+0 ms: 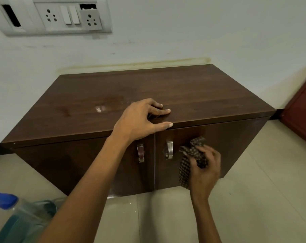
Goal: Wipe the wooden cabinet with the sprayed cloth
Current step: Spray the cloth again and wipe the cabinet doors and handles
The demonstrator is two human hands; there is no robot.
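A low, dark wooden cabinet (113, 95) stands against the white wall, with two front doors and a metal handle on each. My left hand (141, 120) rests on the front edge of its top, fingers spread and the thumb over the edge. My right hand (205, 167) grips a bunched brown checked cloth (192, 155) and presses it against the right door (227, 142), just right of that door's handle (169, 149). Part of the cloth hangs down below the hand.
A spray bottle (13, 213) with a blue label and blue-green liquid lies at the lower left on the tiled floor (262, 199). A switch and socket panel (55, 15) is on the wall above. A reddish-brown door frame (301, 116) stands at the right.
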